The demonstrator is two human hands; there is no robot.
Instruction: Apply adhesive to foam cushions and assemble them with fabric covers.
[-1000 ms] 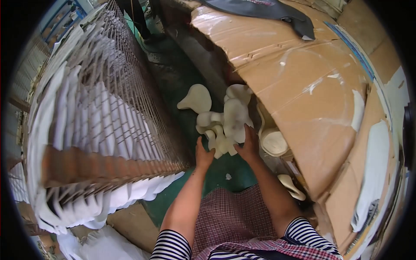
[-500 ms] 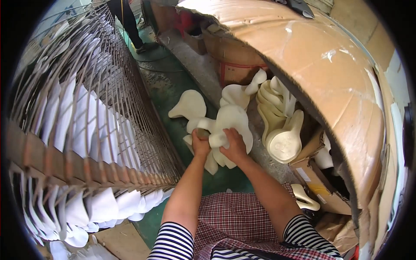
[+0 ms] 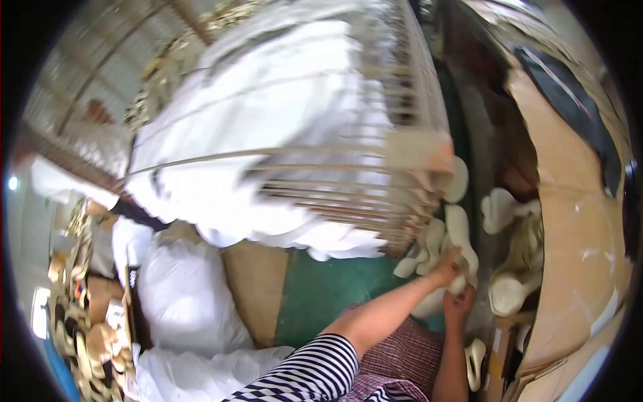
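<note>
My left hand [image 3: 447,266] has its fingers curled at a cream moulded piece, rounded with a narrow neck. Close by on the near side, my right hand [image 3: 458,305] is closed at the lower end of the same stack, its fingers partly hidden. Several cream moulded pieces [image 3: 459,231] lie in a loose heap under and beyond both hands, smooth and curved. Motion blur and the overlapping shapes hide exactly where each finger grips. More cream pieces [image 3: 507,296] are nested together to the right of the hands.
A wire rack [image 3: 422,161] full of white curved sheets [image 3: 281,100] stands left of the hands, its corner close to the heap. Big cardboard [image 3: 576,234] bounds the right side. White plastic bags [image 3: 187,291] sit at left, beside brown board [image 3: 254,288] and green floor [image 3: 335,285].
The view has swung left, so the rack fills the middle and the white bags come into sight. Both hands remain close together at the cream pieces.
</note>
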